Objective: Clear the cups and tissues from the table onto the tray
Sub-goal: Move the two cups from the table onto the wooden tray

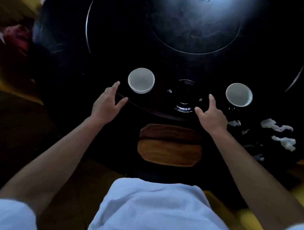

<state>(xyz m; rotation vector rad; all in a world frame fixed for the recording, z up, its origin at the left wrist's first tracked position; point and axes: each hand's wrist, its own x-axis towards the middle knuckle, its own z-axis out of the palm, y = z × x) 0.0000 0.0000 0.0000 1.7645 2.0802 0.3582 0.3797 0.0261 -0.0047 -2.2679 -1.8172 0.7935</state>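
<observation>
Head view, looking down on a dark round worktop [65, 70]. Both hands out, both empty.

Left hand [107, 105]: fingers [116, 85] spread open, thumb apart from them, holding nothing. White ceramic cup on the left [141, 80] stands upright just beyond and to the right of those fingertips; near, not touching. The gap between thumb and fingers faces the cup's near left wall.

Right hand [212, 115]: likewise open and empty. White ceramic cup on the right [239, 94] lies to its right and slightly beyond, just beside the raised finger, apart from it. A dark glossy dish [184, 97] sits between the two cups; the thumb is over its near rim.

Each cup is nearer its own-side hand. Judgement: a two-handed pick, one cup per hand.

Brown wooden tray [169, 145] lies bare between the forearms, nearer the body than both cups. Carry direction is back toward the person.

Crumpled white tissues [278, 133] are scattered at the right edge, nearer the right hand, untouched.
</observation>
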